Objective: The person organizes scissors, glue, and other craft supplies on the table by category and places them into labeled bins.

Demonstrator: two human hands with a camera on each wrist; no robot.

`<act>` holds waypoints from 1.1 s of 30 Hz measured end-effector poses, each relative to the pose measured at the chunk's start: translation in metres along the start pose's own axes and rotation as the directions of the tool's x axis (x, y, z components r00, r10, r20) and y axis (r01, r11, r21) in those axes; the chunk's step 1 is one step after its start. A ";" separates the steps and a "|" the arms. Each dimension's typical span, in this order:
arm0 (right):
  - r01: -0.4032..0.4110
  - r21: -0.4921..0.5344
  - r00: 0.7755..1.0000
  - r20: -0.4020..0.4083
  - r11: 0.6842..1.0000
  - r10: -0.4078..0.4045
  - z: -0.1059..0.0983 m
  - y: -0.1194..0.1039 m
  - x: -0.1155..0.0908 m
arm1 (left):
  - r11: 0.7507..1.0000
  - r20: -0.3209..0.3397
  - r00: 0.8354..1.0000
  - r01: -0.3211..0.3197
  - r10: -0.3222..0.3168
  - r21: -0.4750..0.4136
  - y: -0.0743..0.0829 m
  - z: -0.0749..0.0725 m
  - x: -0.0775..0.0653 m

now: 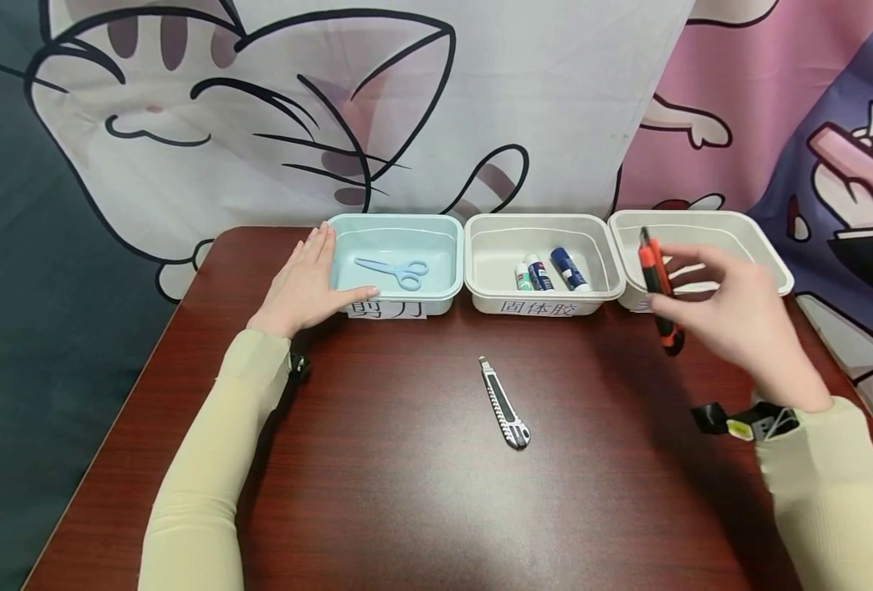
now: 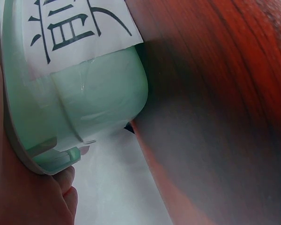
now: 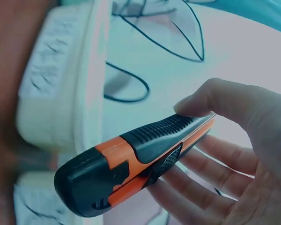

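My right hand [image 1: 739, 316] pinches an orange-and-black utility knife [image 1: 658, 291] between thumb and fingers, in front of the right-hand white bin [image 1: 765, 246]. In the right wrist view, the knife's rounded black end [image 3: 79, 185] points away from the palm. My left hand [image 1: 303, 283] rests along the left side of the light blue bin [image 1: 436, 300], fingers straight and thumb over the front rim. Light blue scissors [image 1: 399, 269] lie inside that bin. A silver-and-black utility knife [image 1: 505, 404] lies on the table below the middle bin.
The middle white bin [image 1: 543, 300] holds 3 glue sticks [image 1: 569, 269]. Paper labels with characters are on the bin fronts. The bins stand side by side at the far edge of the brown table [image 1: 377, 460]. Behind hangs a cloth with a cartoon cat [image 1: 539, 90].
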State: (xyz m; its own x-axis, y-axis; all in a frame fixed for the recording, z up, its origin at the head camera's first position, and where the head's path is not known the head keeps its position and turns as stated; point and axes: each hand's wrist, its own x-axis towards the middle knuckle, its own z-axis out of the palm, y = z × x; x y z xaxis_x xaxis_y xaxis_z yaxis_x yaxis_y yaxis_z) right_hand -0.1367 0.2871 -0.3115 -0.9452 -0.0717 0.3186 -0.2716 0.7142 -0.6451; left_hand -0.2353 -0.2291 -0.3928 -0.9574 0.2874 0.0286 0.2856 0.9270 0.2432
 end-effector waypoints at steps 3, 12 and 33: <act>-0.023 0.013 0.999 -0.039 1.000 0.023 -0.015 0.000 0.011 | 1.000 -0.001 1.000 0.000 0.000 0.001 0.000 0.000 0.001; -0.114 0.138 0.989 -0.082 0.984 0.127 -0.046 0.005 0.046 | 1.000 0.003 1.000 0.002 -0.002 -0.003 0.002 -0.003 0.000; -0.264 0.040 0.964 0.034 0.964 0.263 -0.069 0.068 0.102 | 1.000 -0.002 1.000 0.001 -0.001 -0.015 0.001 0.000 0.000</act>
State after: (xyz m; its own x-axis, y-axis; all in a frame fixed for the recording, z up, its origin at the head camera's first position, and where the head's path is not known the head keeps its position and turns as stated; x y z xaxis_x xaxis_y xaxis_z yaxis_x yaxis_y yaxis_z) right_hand -0.2392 0.3767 -0.2748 -0.9890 0.0947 0.1140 -0.0195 0.6795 -0.7335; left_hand -0.2346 -0.2280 -0.3923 -0.9578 0.2860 0.0299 0.2838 0.9237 0.2574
